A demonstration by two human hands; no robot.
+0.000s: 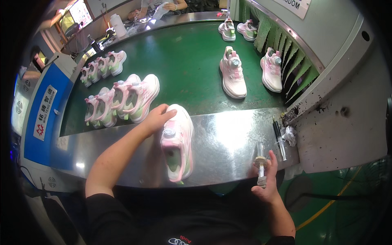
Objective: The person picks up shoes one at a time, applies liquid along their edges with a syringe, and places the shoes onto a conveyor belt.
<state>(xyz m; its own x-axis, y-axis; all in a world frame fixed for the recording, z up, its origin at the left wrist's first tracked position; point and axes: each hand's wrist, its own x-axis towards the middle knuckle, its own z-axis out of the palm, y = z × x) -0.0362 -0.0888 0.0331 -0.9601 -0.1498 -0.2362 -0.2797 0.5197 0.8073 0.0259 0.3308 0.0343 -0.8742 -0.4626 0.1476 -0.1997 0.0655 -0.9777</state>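
Left hand point(157, 119) is pinching the shoe point(185, 134) by its toe, heel pointing at the desk's point(220, 171) near edge; well rightward, right hand point(268, 183) is holding a syringe point(261, 162).

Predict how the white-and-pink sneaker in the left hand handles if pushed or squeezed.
The white-and-pink sneaker probably won't roll, given its long, chunky sole. Its open collar may flex. The smooth-looking round dial could feel slippery.

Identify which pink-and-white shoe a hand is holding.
The shoe in the person's left hand, over the metal ledge, toe pointing away from the person; no other shoe is in a hand.
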